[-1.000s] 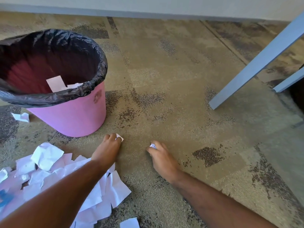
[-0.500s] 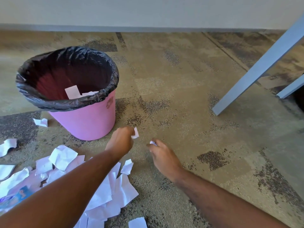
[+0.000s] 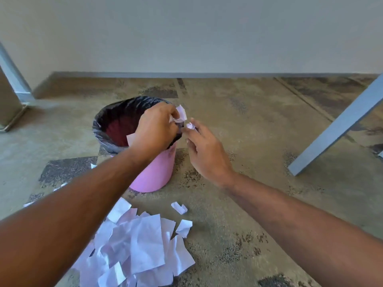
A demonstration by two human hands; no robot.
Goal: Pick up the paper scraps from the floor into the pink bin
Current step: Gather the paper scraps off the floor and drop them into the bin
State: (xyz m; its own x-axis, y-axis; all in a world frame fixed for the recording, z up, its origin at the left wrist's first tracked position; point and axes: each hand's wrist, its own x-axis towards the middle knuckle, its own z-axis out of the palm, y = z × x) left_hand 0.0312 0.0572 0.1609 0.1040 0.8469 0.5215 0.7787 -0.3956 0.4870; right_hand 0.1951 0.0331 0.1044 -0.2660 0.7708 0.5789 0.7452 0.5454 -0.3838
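The pink bin [image 3: 154, 172] with a black liner [image 3: 116, 117] stands on the carpet at centre left; a white scrap lies inside it. My left hand [image 3: 155, 129] is over the bin's right rim, shut on a crumpled paper scrap [image 3: 180, 116]. My right hand [image 3: 207, 154] is just right of the rim, pinching a small paper scrap [image 3: 190, 126] in its fingertips. A pile of white paper scraps [image 3: 136, 251] lies on the floor in front of the bin, with two loose scraps [image 3: 179, 208] to its right.
A grey table leg [image 3: 335, 129] slants across the floor at the right. Another metal leg and foot [image 3: 12, 96] stands at the far left. The wall and its grey baseboard [image 3: 207, 75] run behind the bin. More small scraps [image 3: 60, 186] lie left of the bin.
Both hands rose from the floor to the bin's right rim, each carrying a scrap. The camera tilted up, showing more wall.
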